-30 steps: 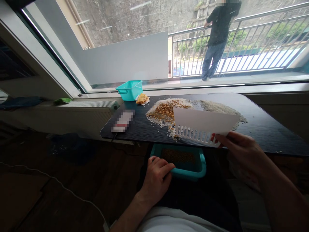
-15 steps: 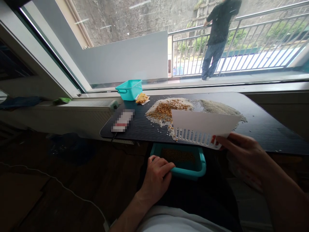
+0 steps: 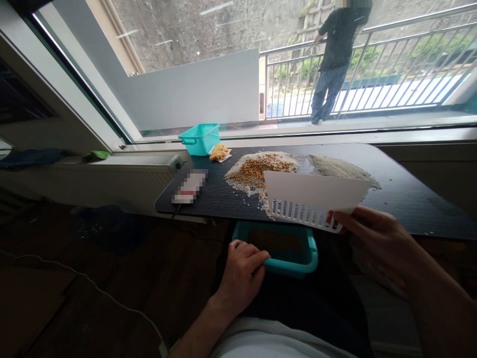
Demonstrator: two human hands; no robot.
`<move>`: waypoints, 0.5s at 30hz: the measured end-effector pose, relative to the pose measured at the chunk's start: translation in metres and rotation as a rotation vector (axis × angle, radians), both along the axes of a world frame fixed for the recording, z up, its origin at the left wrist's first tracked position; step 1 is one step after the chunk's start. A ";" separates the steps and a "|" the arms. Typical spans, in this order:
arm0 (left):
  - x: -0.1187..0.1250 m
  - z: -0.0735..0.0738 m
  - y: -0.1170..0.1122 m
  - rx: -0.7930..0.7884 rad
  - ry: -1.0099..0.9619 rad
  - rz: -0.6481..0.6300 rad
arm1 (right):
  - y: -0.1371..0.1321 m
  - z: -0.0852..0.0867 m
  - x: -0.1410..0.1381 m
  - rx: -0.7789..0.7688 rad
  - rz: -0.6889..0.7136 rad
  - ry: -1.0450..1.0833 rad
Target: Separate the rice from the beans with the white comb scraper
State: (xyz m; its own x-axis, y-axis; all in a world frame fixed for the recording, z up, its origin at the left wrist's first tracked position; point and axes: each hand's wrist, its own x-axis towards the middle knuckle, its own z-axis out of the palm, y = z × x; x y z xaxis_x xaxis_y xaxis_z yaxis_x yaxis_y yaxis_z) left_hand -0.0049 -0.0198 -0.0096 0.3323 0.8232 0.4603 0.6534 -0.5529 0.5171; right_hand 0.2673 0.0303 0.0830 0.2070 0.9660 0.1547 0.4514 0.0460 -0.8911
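Observation:
My left hand [image 3: 244,266] is closed over the near left rim of a teal plastic bin [image 3: 288,266] below the table edge. Small brownish grains lie in the bin's shaded bottom. In my right hand [image 3: 372,223] is a white slotted card [image 3: 316,194], pinched at its lower right corner; a row of slots runs along its lower edge. The card is tilted above the table's near edge and hides part of what lies behind it. Beyond it, golden-yellow kernels [image 3: 257,166] are mixed into white grains [image 3: 238,184]. A separate heap of pale grains [image 3: 337,166] lies to the right.
On the dark table [image 3: 406,199] stand a second teal bin [image 3: 201,140] and some yellow food on paper [image 3: 220,152]. A blurred flat device [image 3: 191,186] with a cable lies at the left. Behind are a window and, outside, a person [image 3: 335,59] at a railing.
Almost nothing differs. The slotted card and my right hand sit very slightly lower; my left hand keeps its hold on the bin.

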 end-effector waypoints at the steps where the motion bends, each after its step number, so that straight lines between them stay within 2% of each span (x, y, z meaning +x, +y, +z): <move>1: 0.000 0.000 0.000 0.001 0.000 0.002 | 0.001 0.000 0.001 -0.022 0.032 0.040; 5: 0.000 0.000 0.001 0.005 0.000 0.008 | 0.004 0.000 0.001 -0.077 0.092 0.130; 15: 0.002 0.000 0.000 -0.003 0.000 0.013 | 0.004 -0.004 0.004 -0.086 0.113 0.096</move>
State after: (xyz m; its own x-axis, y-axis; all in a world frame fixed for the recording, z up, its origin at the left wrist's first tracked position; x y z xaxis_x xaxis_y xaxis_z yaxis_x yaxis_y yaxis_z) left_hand -0.0029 -0.0195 -0.0092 0.3216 0.8289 0.4577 0.6606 -0.5427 0.5187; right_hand 0.2713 0.0344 0.0788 0.1067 0.9927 0.0556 0.3603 0.0135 -0.9327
